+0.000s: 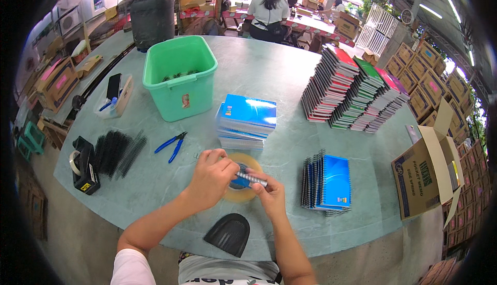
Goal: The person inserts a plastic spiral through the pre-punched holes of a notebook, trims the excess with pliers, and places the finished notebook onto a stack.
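The person's left hand [209,176] is curling over a roll of clear packing tape [243,181] lying on the green table [269,73], fingers pressed together on its rim. The right hand [269,194] is pinching a small spiral-bound blue notebook [248,180] by its wire spine, over the roll's centre. The notebook looks light and stiff along the coil, so the spine seems the surest hold; the tape probably is slick. Most of the notebook is hiding under both hands, and the fingertips underneath cannot be made out.
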`<control>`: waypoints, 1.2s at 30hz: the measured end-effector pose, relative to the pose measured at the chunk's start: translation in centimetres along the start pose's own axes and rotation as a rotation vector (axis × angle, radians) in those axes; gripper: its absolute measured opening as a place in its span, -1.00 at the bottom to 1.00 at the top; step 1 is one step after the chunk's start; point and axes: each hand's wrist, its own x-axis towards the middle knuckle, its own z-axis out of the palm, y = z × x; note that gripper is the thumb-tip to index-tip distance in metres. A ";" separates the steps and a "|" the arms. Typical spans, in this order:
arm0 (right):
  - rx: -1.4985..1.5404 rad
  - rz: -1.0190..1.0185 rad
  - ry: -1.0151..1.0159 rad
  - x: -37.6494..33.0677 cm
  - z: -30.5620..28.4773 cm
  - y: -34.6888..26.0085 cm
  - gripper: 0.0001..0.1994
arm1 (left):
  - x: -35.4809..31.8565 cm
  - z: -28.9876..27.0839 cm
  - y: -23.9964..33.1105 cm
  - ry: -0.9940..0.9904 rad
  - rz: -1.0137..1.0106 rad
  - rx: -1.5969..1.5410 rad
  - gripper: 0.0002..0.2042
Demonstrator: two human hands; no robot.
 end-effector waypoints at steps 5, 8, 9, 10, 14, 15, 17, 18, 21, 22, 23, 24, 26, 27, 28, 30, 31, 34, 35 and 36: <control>-0.003 -0.030 -0.017 -0.5 -0.6 0.2 -0.70 | 0.7 0.0 0.7 -0.053 -0.034 -0.187 -0.74; 0.019 -0.038 -0.001 -0.5 -0.2 -0.5 -0.72 | 0.5 0.6 0.0 -0.155 -0.060 -0.233 -0.74; 0.035 -0.019 0.011 -0.6 0.0 -0.9 -0.71 | 0.8 0.5 0.1 -0.119 -0.060 -0.261 -0.74; 0.051 0.000 0.022 -0.6 0.0 -1.1 -0.70 | 1.1 0.4 0.3 -0.083 -0.061 -0.289 -0.74; -0.058 0.001 0.035 -0.8 -1.3 0.5 -0.71 | 1.6 0.1 1.1 -0.107 -0.040 -0.275 -0.75; -0.063 -0.039 0.058 -0.7 -1.1 0.4 -0.71 | 1.4 0.3 0.6 -0.172 -0.051 -0.267 -0.75; -0.089 -0.027 0.112 -0.6 -0.8 0.1 -0.75 | 1.5 0.2 0.5 -0.219 -0.061 -0.293 -0.77; -0.111 0.024 0.141 -0.6 -0.7 -0.2 -0.77 | 1.8 0.0 0.7 -0.198 -0.061 -0.329 -0.78; -0.350 0.106 0.099 -0.5 -1.7 -0.2 -0.81 | 2.0 0.7 0.9 -0.139 -0.011 -0.331 -0.80; -0.458 0.122 0.063 -0.5 -2.0 -0.1 -0.81 | 2.0 1.2 0.9 -0.121 0.014 -0.314 -0.80; -0.464 0.106 0.072 -0.5 -2.0 -0.2 -0.82 | 2.1 1.6 0.8 -0.137 0.011 -0.353 -0.80; -0.471 0.089 0.082 -0.5 -1.9 -0.4 -0.83 | 2.3 1.8 0.7 -0.153 0.010 -0.393 -0.80; -0.496 0.053 0.102 -0.5 -1.8 -0.3 -0.83 | 2.5 1.9 0.9 -0.152 0.010 -0.451 -0.79; -0.514 0.034 0.114 -0.6 -1.9 0.0 -0.82 | 2.7 1.8 1.2 -0.138 0.013 -0.470 -0.78; -0.532 0.015 0.126 -0.6 -1.9 0.1 -0.82 | 2.8 1.6 1.5 -0.123 0.015 -0.489 -0.78; -0.582 0.062 0.129 -0.7 -1.8 -0.5 -0.81 | 3.0 1.5 1.9 -0.173 0.029 -0.391 -0.78; -0.607 0.087 0.131 -0.6 -1.7 -0.8 -0.81 | 3.1 1.5 2.0 -0.198 0.036 -0.341 -0.78; -0.627 0.037 0.125 -0.6 -1.7 -0.9 -0.81 | 3.2 1.4 2.5 -0.189 0.011 -0.338 -0.78; -0.654 0.050 0.117 -0.6 -1.8 -1.0 -0.80 | 3.2 1.6 2.6 -0.168 0.042 -0.353 -0.78; -0.680 0.063 0.106 -0.7 -1.8 -1.2 -0.79 | 3.0 1.8 2.6 -0.146 0.070 -0.367 -0.78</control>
